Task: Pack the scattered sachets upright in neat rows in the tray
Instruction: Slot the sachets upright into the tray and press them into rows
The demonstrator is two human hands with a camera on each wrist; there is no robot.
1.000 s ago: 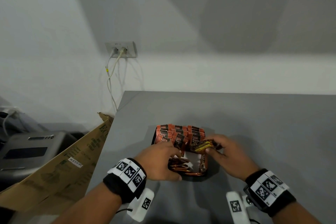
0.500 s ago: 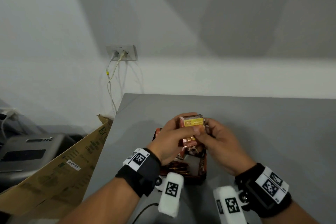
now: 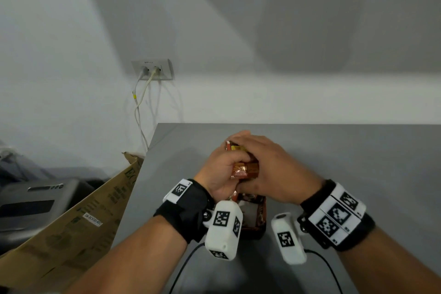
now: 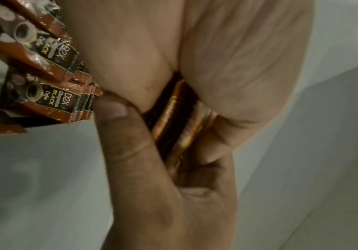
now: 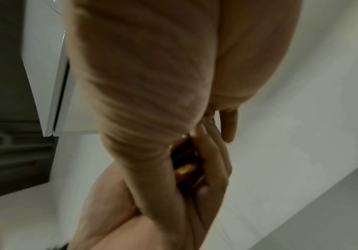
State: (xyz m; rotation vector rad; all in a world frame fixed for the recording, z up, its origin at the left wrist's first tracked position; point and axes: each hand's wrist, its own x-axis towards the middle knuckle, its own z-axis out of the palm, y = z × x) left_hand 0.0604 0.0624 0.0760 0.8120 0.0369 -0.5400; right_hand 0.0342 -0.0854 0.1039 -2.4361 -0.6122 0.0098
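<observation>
Head view: a grey table (image 3: 334, 174) is set against a white wall; a wall socket (image 3: 152, 69) with two white cables sits at 10 o'clock of the hands, a cardboard sheet (image 3: 71, 222) and a grey machine (image 3: 35, 205) at 8 o'clock. A bundle of sachets (image 3: 245, 169) is clasped between the left hand (image 3: 222, 169) and right hand (image 3: 274, 169), both sets of fingers curled round it, above the tray (image 3: 261, 217) at 6 o'clock; its long axis runs roughly 12 to 6, slightly tilted. Left wrist view: the bundle's foil edges (image 4: 174, 121) are pinched between thumb and palm; upright sachets in the tray (image 4: 52, 101) are seen at 10 o'clock, labels turned sideways. Right wrist view: blurred; fingers (image 5: 212, 160) are wrapped over a sliver of sachet.
</observation>
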